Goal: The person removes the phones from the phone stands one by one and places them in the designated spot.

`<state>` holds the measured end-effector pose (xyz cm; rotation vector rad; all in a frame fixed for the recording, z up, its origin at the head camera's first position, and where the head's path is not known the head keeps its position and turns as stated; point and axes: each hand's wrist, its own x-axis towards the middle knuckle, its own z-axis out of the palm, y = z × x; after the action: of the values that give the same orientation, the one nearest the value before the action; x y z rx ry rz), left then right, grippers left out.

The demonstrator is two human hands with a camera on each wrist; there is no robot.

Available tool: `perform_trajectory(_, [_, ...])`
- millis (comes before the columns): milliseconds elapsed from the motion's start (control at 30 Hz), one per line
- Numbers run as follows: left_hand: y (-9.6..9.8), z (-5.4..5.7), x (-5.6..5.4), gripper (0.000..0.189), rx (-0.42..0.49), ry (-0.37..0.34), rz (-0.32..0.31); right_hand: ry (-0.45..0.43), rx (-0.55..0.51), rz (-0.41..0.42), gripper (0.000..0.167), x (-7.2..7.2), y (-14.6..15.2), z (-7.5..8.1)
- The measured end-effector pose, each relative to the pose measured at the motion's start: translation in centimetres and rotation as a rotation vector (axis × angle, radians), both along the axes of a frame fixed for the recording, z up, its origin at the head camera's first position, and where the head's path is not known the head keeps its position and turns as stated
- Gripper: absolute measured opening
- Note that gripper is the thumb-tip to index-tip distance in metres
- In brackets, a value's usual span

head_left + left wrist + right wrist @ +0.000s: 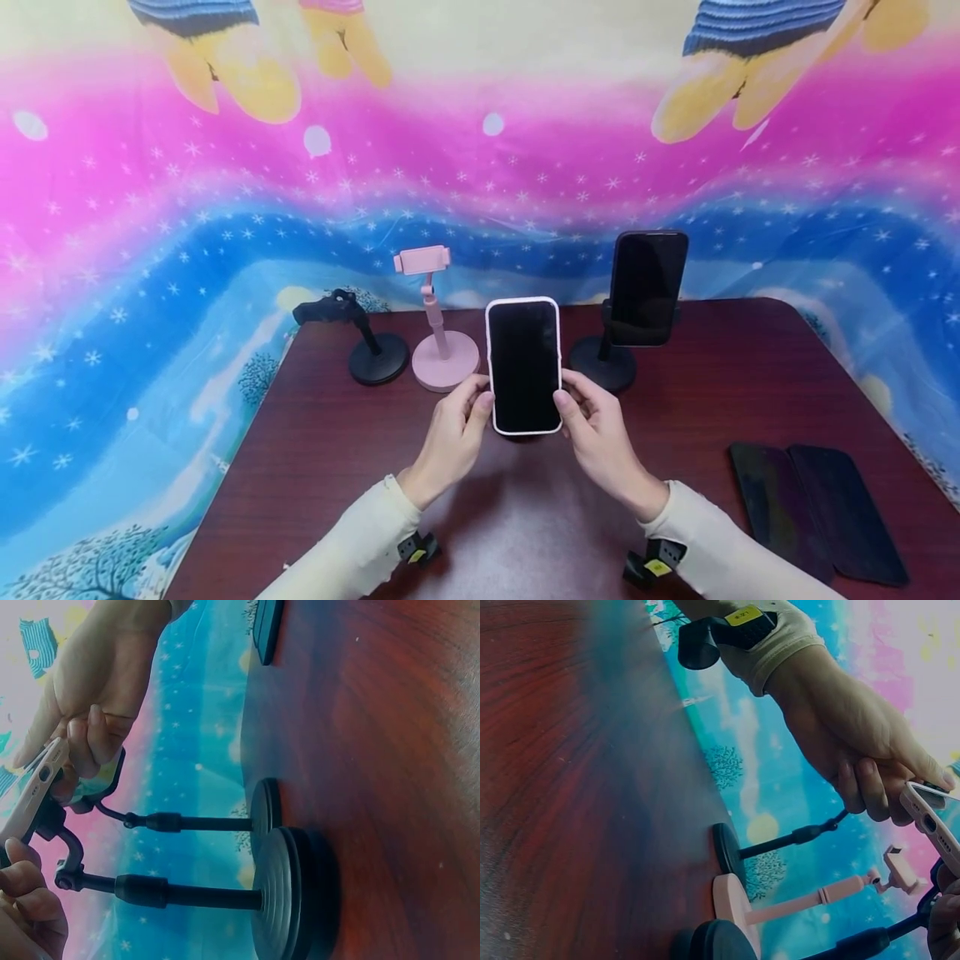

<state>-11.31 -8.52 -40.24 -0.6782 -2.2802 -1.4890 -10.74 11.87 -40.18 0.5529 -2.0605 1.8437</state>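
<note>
A phone [523, 367] in a white case stands upright at the middle, its dark screen facing me. My left hand [448, 433] grips its left edge, thumb at the front and fingers curled behind. On the opposite edge, my right hand [602, 433] holds it the same way. The left wrist view shows a black phone stand [187, 894] under the phone, its bent neck meeting the holder right behind the case. From the head, most of that stand is hidden. The phone's bottom edge [930, 823] with its charging port shows in the right wrist view.
Behind on the left are a black stand [378, 358] and a pink stand [446, 360] with a vacant clamp. Back right, another black stand [602, 364] carries a dark phone [649, 287]. Two dark flat phone-like slabs [847, 512] lie on the brown table [322, 483] at right.
</note>
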Motion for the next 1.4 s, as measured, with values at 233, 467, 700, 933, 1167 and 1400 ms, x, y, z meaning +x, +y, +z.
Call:
perform_trajectory(233, [0.1,-0.7,0.6,0.014,0.014,-0.015,-0.019,-0.009,-0.008,0.013,0.023,0.6,0.2,-0.4])
perform_trajectory(467, [0.1,-0.9,1.1,0.012,0.024,-0.027,-0.033,-0.011,-0.017,0.025,0.023,1.0,0.2,-1.0])
perform_trajectory(700, [-0.2,-1.0,1.3,0.013,0.031,-0.035,-0.036,0.013,0.013,0.040,0.022,1.0,0.0,-1.1])
perform_trajectory(933, [-0.5,-1.2,1.3,0.013,0.024,-0.036,-0.034,0.033,0.068,0.083,0.022,0.9,0.5,-1.1])
perform_trajectory(1167, [-0.5,-1.2,1.4,0.013,0.024,-0.036,-0.041,0.050,0.106,0.085,0.021,-0.2,1.2,0.5])
perform_trajectory(1400, [-0.5,-1.3,1.3,0.013,0.028,-0.045,-0.044,0.033,0.105,0.046,0.022,-2.0,1.2,2.9])
